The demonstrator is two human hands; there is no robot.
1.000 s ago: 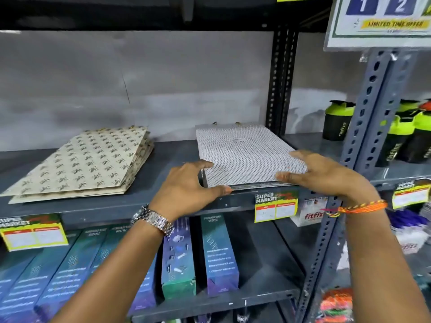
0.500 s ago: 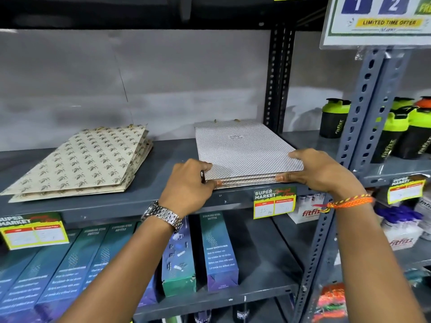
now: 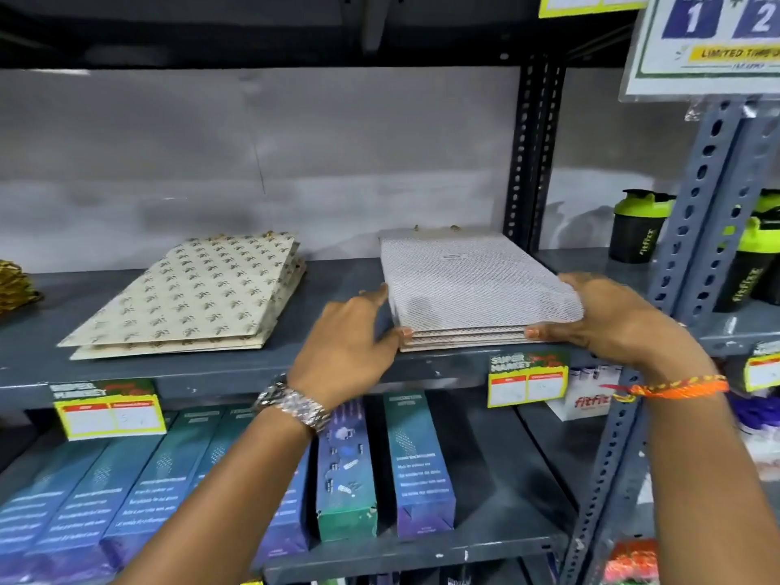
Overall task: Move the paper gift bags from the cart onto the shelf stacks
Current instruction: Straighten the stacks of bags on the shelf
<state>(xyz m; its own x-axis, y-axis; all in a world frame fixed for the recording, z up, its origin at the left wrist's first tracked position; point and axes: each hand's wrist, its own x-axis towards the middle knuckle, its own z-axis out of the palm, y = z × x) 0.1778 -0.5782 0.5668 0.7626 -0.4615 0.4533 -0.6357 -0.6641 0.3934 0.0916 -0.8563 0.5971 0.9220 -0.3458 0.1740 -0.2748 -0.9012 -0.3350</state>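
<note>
Head view: a stack of white dotted gift bags (image 3: 472, 289) lies flat on the grey shelf (image 3: 346, 369), near its front edge and close to the black upright post (image 3: 532, 154). The left hand (image 3: 346, 344) presses against the stack's left side, fingers extended along the edge and thumb tip at the front left corner. The right hand (image 3: 608, 318) cups the right front corner, fingers laid over the top bag and thumb against the layered front edge. Neither hand is closed around the bags; both bracket the stack from opposite sides. A metal watch (image 3: 295, 405) sits on the left wrist, an orange thread band (image 3: 675, 388) on the right.

To the left, apart from the hands, a second stack of cream leaf-print bags (image 3: 194, 297) lies slightly fanned.

A yellow price tag (image 3: 526, 380) under the white stack reads "SUPER MARKET"; another price tag (image 3: 110, 409) sits below the cream stack. The hanging sign (image 3: 709, 40) shows "1", "2" and "LIMITED TIME". Black bottles with green lids (image 3: 639, 225) carry "fitfizz" lettering. Text on the upright boxes (image 3: 422, 466) below is too small to read.

Bare shelf lies between the two stacks and behind them to the wall. The white stack's front edge nearly meets the shelf lip.
</note>
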